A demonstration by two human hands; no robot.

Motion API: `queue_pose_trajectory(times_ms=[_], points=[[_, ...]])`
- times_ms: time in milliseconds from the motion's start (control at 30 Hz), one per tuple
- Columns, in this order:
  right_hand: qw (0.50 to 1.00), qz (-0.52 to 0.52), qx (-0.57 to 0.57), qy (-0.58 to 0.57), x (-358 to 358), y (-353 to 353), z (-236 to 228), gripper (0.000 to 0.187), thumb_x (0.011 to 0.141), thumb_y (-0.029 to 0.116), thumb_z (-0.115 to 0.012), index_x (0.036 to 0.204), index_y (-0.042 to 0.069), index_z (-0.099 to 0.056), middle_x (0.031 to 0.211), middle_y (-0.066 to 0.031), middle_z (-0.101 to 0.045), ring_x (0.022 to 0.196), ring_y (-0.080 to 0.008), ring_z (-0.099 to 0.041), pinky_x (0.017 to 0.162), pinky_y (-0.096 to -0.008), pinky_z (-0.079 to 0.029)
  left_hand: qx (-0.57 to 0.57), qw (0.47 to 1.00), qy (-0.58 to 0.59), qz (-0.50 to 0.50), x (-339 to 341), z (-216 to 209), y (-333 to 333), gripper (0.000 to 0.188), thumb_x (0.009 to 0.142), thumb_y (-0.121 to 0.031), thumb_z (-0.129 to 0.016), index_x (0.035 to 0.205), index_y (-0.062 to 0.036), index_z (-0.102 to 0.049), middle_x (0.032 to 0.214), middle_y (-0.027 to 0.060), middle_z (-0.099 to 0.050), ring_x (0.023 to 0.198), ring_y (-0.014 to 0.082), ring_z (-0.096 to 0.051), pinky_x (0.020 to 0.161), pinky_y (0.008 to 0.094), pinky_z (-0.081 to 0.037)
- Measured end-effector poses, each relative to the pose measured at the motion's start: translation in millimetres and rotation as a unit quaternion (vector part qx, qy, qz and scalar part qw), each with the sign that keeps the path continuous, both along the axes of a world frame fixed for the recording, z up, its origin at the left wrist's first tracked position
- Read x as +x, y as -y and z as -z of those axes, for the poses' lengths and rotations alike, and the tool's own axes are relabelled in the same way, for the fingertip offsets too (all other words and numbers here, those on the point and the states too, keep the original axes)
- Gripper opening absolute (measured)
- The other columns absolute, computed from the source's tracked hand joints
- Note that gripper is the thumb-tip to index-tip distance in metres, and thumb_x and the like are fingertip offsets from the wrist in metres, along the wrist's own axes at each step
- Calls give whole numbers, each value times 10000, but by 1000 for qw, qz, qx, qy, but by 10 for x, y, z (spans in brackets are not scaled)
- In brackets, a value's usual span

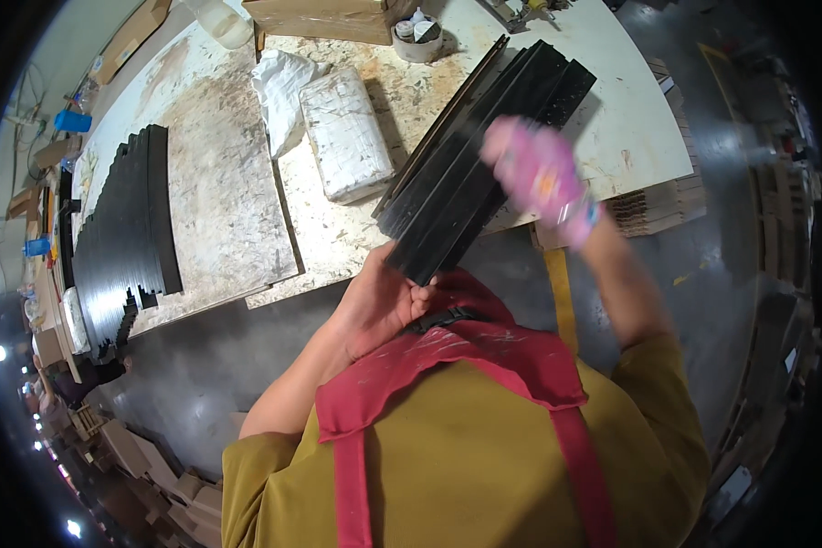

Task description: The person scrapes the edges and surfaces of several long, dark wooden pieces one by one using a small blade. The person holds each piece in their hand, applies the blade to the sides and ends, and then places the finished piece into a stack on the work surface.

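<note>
Our table [644, 142] has the black strips [461, 178] slanting over its near edge. Probably stiff and slick, so we'd grab near the ends. Our right hand [537, 175] is blurry, can't tell its fingers; our left hand [379, 306] has fingers curled round the near end.

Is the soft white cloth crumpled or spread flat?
Crumpled: the soft white cloth, beside the white rectangular block, shows bunched folds.
</note>
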State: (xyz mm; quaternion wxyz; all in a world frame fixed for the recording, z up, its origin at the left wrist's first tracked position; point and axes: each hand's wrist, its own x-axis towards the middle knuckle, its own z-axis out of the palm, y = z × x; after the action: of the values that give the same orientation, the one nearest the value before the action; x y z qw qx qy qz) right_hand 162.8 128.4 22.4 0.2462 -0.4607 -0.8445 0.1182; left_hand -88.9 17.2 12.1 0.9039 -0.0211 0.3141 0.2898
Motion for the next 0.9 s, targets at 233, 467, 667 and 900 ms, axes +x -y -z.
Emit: queue_pose_trajectory(times_ms=[233,467,667,900], points=[[982,-185,20,-27,-309,169,-106,125,832,221,-530,858,139,-621,787,-85,-635,730,-310,-643,626,-425,-528,-55,998,14,-31,-118,38,88,533,970,-456,-398,1299,-39,-427,1120,191,-595,677,184,-599,608,301,-572],[984,130,66,98,1147,-1188,380,165,835,215,-518,801,73,-596,759,-141,-628,739,-325,-627,635,-404,-509,-1,1000,-9,28,-508,82,168,543,992,-429,-322,1266,15,-468,1071,221,-629,760,239,-647,668,334,-565],[958,214,-118,-151,1293,-1302,297,246,862,282,-605,892,39,-637,719,-84,-616,687,-184,-584,642,-334,-470,-41,997,-30,50,-615,173,-23,643,971,-492,-351,1347,27,-406,1083,264,-615,820,351,-669,675,373,-593],[949,158,-143,-233,836,-843,9,233,867,250,-652,928,26,-646,779,11,-575,745,-88,-500,699,-233,-411,-18,996,34,84,-544,337,-30,544,979,-490,-402,1269,-42,-510,985,154,-620,725,208,-572,618,288,-486]])
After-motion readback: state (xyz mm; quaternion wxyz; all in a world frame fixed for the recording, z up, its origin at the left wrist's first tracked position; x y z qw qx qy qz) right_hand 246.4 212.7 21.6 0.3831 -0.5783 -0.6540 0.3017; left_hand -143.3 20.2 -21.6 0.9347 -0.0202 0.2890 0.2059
